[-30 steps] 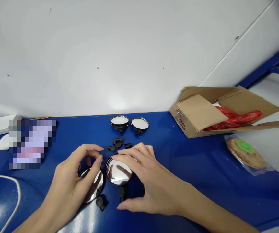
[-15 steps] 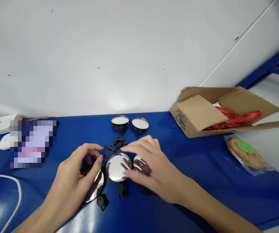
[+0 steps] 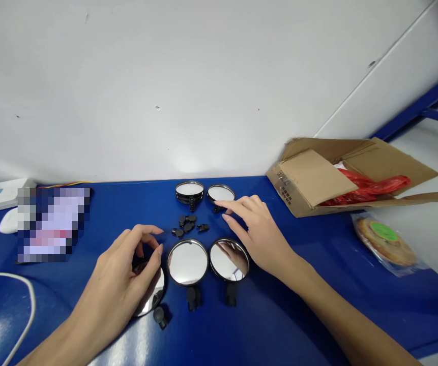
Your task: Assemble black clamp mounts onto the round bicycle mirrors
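Note:
Three round black-rimmed mirrors lie in a front row: a left mirror [image 3: 150, 296], a middle mirror [image 3: 187, 264] and a right mirror [image 3: 229, 260]. Small black joint pieces [image 3: 193, 297] sit at their near edges. My left hand [image 3: 121, 274] hovers over the left mirror and partly hides it, thumb and fingers curved but apart. Farther back are a stack of round mirrors [image 3: 189, 189] and another round mirror [image 3: 221, 193]. Close to that back right mirror's black stem is my right hand [image 3: 251, 229], its thumb and forefinger spread; whether they touch it I cannot tell.
Several loose black joint pieces [image 3: 188, 226] lie between the mirror rows. An open cardboard box [image 3: 310, 178] holds a red plastic bag [image 3: 367, 187]. Beside it is a wrapped round item [image 3: 386, 241]. A blurred-out phone-like screen [image 3: 56, 223] and a white cable [image 3: 31, 300] are at left.
My right hand has moved back and to the right, off the front mirrors, to the back right mirror. The front right mirror is now uncovered. My left hand stays nearly still.

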`<state>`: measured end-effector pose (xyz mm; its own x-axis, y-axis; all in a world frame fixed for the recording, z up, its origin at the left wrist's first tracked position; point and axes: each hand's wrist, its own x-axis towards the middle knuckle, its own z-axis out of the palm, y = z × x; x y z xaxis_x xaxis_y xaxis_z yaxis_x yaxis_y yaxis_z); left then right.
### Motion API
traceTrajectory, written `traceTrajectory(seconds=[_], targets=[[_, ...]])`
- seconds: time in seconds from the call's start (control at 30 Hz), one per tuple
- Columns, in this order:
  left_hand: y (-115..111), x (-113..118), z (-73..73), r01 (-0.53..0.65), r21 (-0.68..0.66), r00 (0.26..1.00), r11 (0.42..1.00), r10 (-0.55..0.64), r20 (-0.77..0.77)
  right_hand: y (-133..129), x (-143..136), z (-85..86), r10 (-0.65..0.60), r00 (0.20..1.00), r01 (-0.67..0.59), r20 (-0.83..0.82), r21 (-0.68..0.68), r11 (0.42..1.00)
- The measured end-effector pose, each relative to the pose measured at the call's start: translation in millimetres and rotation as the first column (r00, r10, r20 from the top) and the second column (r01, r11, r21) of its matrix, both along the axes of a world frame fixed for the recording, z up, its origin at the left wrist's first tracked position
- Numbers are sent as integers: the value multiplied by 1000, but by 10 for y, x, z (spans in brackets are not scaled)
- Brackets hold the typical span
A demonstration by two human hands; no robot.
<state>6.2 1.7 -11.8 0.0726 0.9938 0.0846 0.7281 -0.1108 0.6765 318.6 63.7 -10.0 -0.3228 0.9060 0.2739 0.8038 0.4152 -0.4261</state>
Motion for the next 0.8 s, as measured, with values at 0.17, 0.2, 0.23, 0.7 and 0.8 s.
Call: traceTrajectory(seconds=[0.17,0.2,0.23,0.7,0.8], targets=[[13,0,-12,5,-17,1000,1000,-5,-8,60,29,-50,31,999,-31,14,-27,999],[15,0,-14,12,-19,1000,1000,-12,-9,66,29,-53,32,999,-31,14,-27,999],[17,0,-16,15,-22,1000,1000,-16,-11,71,28,-54,33,999,-32,15,-26,999],[5,-11,-17,13,-28,1000,1000,-13,-6,135,1,-109,-43,989,41,-140,-20,999],[5,-2,-5,4,-23,1000,1000,-4,0,127,3,-88,-69,974,70,-217,-4,998]])
